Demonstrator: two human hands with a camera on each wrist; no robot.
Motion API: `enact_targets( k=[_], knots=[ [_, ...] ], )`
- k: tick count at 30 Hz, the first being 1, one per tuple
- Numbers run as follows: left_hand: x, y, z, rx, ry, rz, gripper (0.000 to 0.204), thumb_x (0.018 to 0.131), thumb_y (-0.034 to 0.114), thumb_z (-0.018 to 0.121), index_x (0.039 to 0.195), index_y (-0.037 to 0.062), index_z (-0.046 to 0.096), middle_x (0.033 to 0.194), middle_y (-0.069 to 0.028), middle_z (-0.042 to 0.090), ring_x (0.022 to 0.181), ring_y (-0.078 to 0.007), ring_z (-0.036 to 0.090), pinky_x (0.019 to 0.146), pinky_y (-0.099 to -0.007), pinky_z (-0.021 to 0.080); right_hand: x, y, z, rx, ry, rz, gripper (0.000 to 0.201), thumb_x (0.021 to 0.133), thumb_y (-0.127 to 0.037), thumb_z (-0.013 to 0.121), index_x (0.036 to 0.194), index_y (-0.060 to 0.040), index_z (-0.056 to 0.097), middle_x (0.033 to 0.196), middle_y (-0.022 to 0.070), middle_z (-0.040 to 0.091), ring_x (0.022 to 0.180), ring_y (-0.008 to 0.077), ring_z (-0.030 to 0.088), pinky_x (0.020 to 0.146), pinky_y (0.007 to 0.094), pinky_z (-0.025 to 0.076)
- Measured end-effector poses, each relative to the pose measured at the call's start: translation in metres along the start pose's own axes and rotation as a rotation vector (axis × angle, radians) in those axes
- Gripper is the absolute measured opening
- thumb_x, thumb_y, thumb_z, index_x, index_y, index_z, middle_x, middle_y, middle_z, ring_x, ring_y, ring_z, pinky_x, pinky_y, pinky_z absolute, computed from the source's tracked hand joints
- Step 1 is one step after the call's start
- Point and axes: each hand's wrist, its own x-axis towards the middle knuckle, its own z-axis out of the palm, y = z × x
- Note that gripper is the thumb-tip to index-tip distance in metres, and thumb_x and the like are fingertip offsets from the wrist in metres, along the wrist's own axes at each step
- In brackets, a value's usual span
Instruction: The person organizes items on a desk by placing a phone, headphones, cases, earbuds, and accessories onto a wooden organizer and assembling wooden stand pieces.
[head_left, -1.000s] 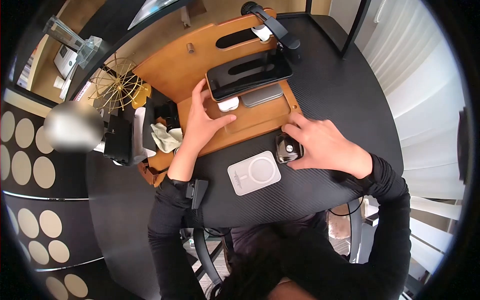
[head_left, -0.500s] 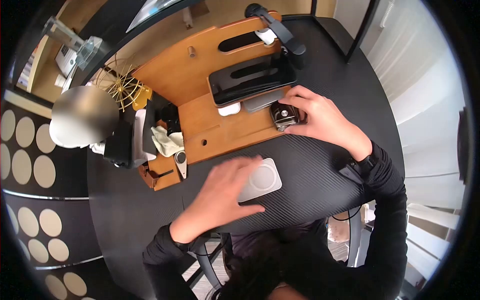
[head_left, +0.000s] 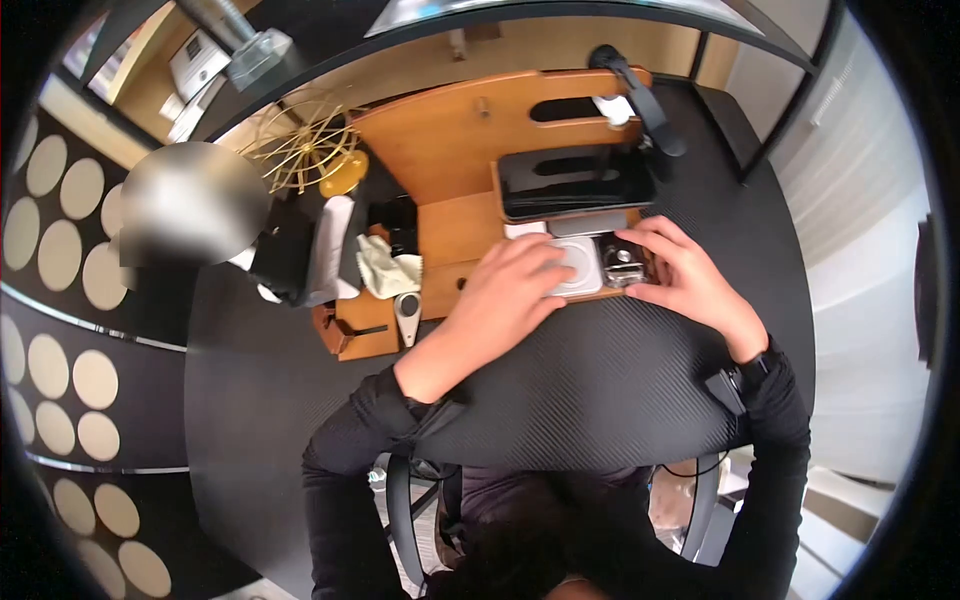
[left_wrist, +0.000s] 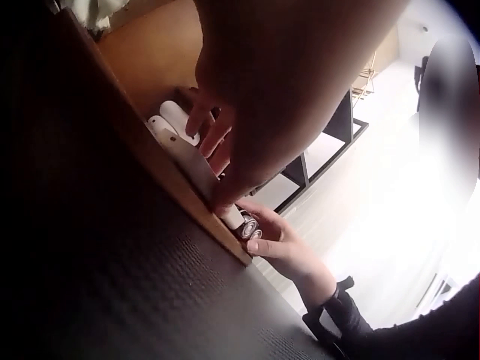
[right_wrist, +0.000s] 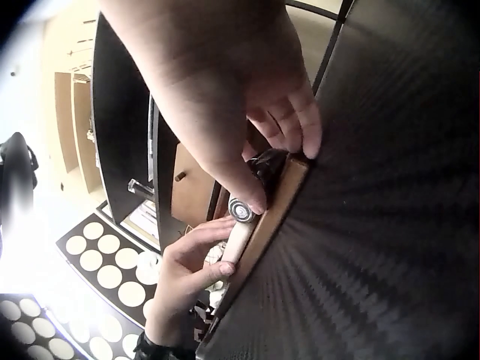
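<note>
Okay, so your white pad with the ring is right of center in the frame, at the near edge of the wooden stand's base. Your left hand is grasping it, fingers over the top and thumb on the near side; the right wrist view shows that grip best.

Just to the right of the pad there's a small dark gadget with a round silver detail, and your right hand has it pinched, thumb near and fingers at the far side.

Right behind those two you've got a gray flat case and a bit of a white case, then a glossy black slab leaning back on the stand. Up top right, a black curved thing hangs over the stand's back board, next to a small white item.

Left of center, a pale crumpled cloth sits above a teardrop-shaped tag. Gold wire wheel is upper left, beside a blurred white round thing. It's all around your black textured surface.
</note>
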Motion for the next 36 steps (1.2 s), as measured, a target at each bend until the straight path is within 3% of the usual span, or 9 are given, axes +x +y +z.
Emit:
enact_targets(
  k=[3, 6, 9, 12, 16, 23, 26, 28, 36],
  knots=[
    [-0.002, 0.004, 0.001, -0.032, 0.025, -0.060, 0.031, 0.076, 0.016, 0.073, 0.106, 0.0096, 0.065, 0.114, -0.0058, 0.059, 0.113, -0.0276, 0.053, 0.093, -0.0393, 0.043, 0.001, -0.007, -0.001, 0.068, -0.014, 0.119, 0.060, 0.070, -0.009, 0.078, 0.126, -0.0064, 0.056, 0.112, 0.0070, 0.051, 0.082, 0.0182, 0.058, 0.071, 0.0303, 0.049],
    [-0.008, 0.005, -0.006, 0.001, 0.089, -0.025, 0.030, 0.076, 0.018, 0.074, 0.103, 0.0073, 0.064, 0.105, -0.0069, 0.059, 0.104, -0.0280, 0.056, 0.086, -0.0393, 0.045, 0.001, -0.003, 0.002, -0.069, 0.056, -0.048, 0.060, 0.070, -0.010, 0.078, 0.126, -0.0057, 0.056, 0.114, 0.0065, 0.050, 0.075, 0.0151, 0.056, 0.066, 0.0288, 0.048],
    [-0.031, 0.003, -0.036, 0.064, 0.295, -0.029, 0.026, 0.075, 0.018, 0.077, 0.097, 0.0086, 0.066, 0.096, -0.0076, 0.062, 0.092, -0.0277, 0.061, 0.079, -0.0376, 0.049, -0.002, -0.030, -0.010, -0.099, 0.068, 0.054, 0.057, 0.071, -0.013, 0.077, 0.123, -0.0055, 0.056, 0.116, 0.0074, 0.049, 0.068, 0.0184, 0.056, 0.062, 0.0310, 0.049],
    [-0.071, -0.020, -0.086, 0.318, 0.524, -0.279, 0.017, 0.076, 0.007, 0.074, 0.091, 0.0050, 0.066, 0.091, -0.0087, 0.063, 0.086, -0.0234, 0.061, 0.077, -0.0341, 0.049, 0.002, -0.049, -0.013, -0.165, 0.099, 0.047, 0.047, 0.073, -0.015, 0.076, 0.116, -0.0046, 0.060, 0.110, 0.0082, 0.053, 0.067, 0.0204, 0.059, 0.060, 0.0327, 0.051],
    [-0.128, -0.051, -0.127, 0.337, 0.673, -0.556, 0.010, 0.081, 0.005, 0.067, 0.091, 0.0033, 0.064, 0.086, -0.0082, 0.061, 0.080, -0.0212, 0.061, 0.071, -0.0315, 0.047, 0.019, -0.071, 0.002, -0.230, -0.048, -0.269, 0.023, 0.079, -0.017, 0.070, 0.098, -0.0055, 0.064, 0.093, 0.0093, 0.060, 0.077, 0.0304, 0.064, 0.067, 0.0375, 0.054],
    [-0.138, -0.053, -0.136, 0.406, 0.554, -0.557, 0.010, 0.083, 0.005, 0.065, 0.093, 0.0021, 0.064, 0.082, -0.0084, 0.059, 0.074, -0.0210, 0.060, 0.068, -0.0317, 0.048, 0.092, -0.126, 0.070, -0.119, -0.137, -0.461, 0.020, 0.083, -0.021, 0.063, 0.090, -0.0025, 0.062, 0.085, 0.0144, 0.062, 0.080, 0.0345, 0.064, 0.068, 0.0450, 0.052],
    [-0.121, -0.054, -0.127, 0.326, 0.441, -0.608, 0.016, 0.086, 0.008, 0.064, 0.099, 0.0001, 0.065, 0.083, -0.0099, 0.060, 0.073, -0.0193, 0.060, 0.066, -0.0299, 0.049, 0.142, -0.137, 0.119, -0.236, -0.038, -0.265, 0.024, 0.080, -0.022, 0.064, 0.093, -0.0017, 0.064, 0.086, 0.0161, 0.065, 0.079, 0.0344, 0.065, 0.069, 0.0448, 0.054],
    [-0.115, -0.059, -0.121, 0.231, 0.384, -0.683, 0.021, 0.087, 0.018, 0.064, 0.098, -0.0002, 0.064, 0.087, -0.0131, 0.061, 0.078, -0.0276, 0.063, 0.070, -0.0358, 0.050, 0.165, -0.143, 0.140, -0.261, -0.030, -0.163, 0.027, 0.078, -0.025, 0.067, 0.093, -0.0018, 0.065, 0.087, 0.0158, 0.066, 0.078, 0.0337, 0.066, 0.070, 0.0435, 0.055],
    [-0.123, -0.068, -0.127, 0.469, 0.337, -0.628, 0.015, 0.084, 0.009, 0.062, 0.097, 0.0005, 0.064, 0.091, -0.0149, 0.061, 0.086, -0.0329, 0.060, 0.076, -0.0414, 0.047, 0.191, -0.128, 0.202, -0.467, -0.052, 0.092, 0.054, 0.070, -0.039, 0.075, 0.107, -0.0015, 0.063, 0.102, 0.0150, 0.063, 0.090, 0.0253, 0.066, 0.074, 0.0336, 0.055]
  ],
)
